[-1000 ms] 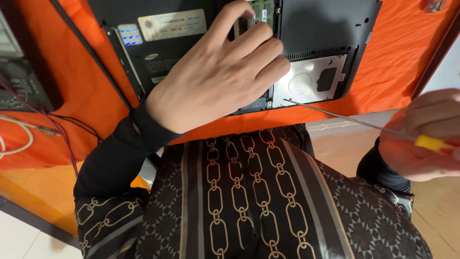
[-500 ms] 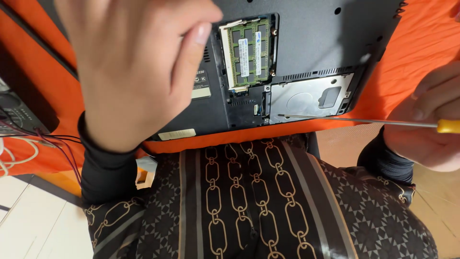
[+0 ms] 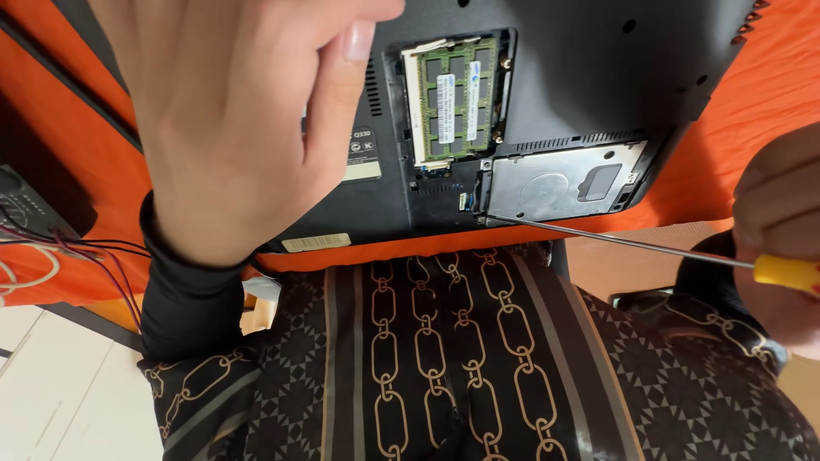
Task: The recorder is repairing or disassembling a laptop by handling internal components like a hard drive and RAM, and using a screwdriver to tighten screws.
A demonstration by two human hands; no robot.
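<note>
One long thin screwdriver (image 3: 649, 248) points its tip at the bottom edge of the silver drive bay (image 3: 555, 183) in the black laptop (image 3: 589, 77). The right hand (image 3: 777, 248) curls tight around its yellow handle near the right edge. The left hand (image 3: 231, 119) floats above the laptop, fingers loose, holding nothing. Orange cloth (image 3: 760, 111) shows around the laptop.

labels | pale rectangular sticker (image 3: 315, 242) lying at laptop base's (image 3: 581, 77) near edge | white label (image 3: 448, 86) sitting on green memory module (image 3: 453, 102)
</note>
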